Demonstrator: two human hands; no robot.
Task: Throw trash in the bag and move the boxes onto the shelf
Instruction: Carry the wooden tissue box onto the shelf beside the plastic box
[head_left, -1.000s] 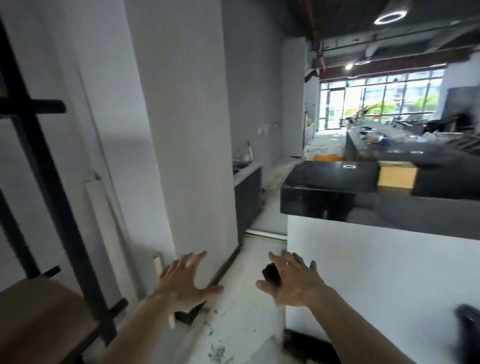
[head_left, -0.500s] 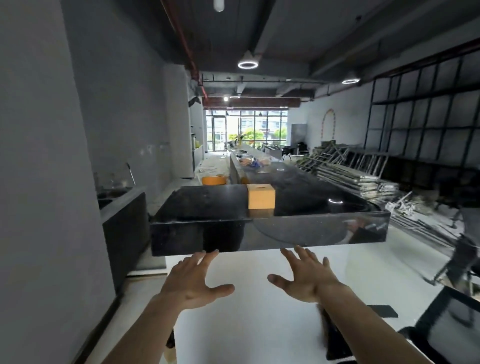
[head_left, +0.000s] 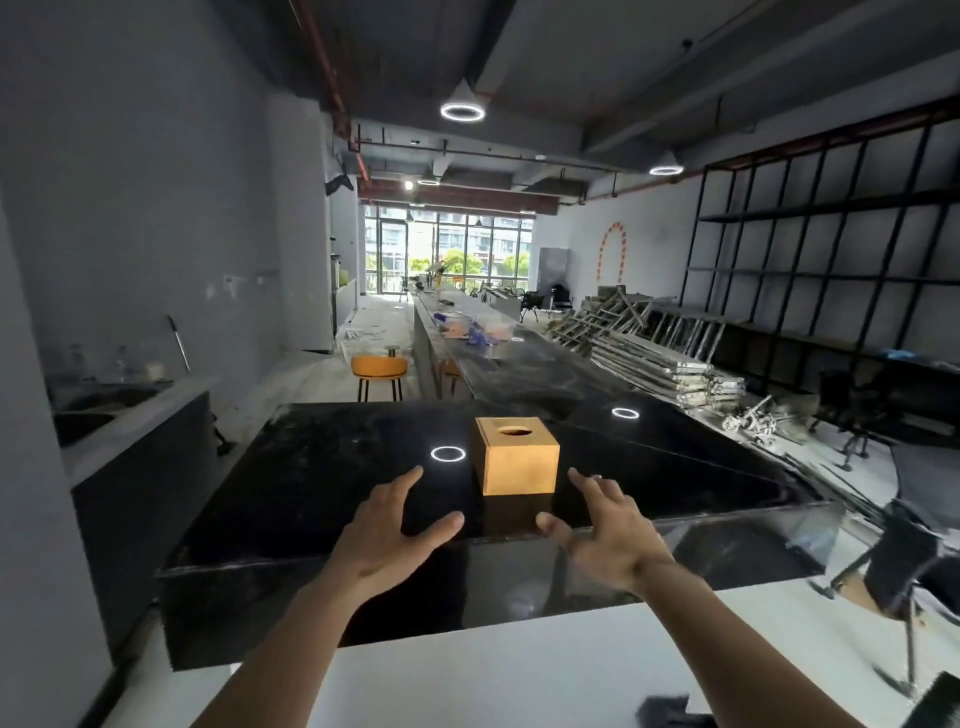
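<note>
A long, unfinished interior with grey walls, exposed ceiling pipes and ring-shaped ceiling lights; windows close the far end. A glossy black worktop (head_left: 322, 488) fills the foreground and continues as a long counter toward the windows. One brown box (head_left: 517, 456) with a round hole in its top stands upright on the worktop, near the front edge, just right of a reflected light ring. The left hand (head_left: 387, 530) is held palm down in front of the box and to its left, fingers (head_left: 402, 488) spread apart, gripping nothing. The right hand (head_left: 605, 530) is held likewise to the box's right, fingers apart and empty. Neither hand touches the box. An orange stool (head_left: 378, 370) stands beyond the worktop on the left. Black grid shelving (head_left: 831, 249) lines the right wall, with stacked metal frames (head_left: 660, 364) lying on the floor before it.
</note>
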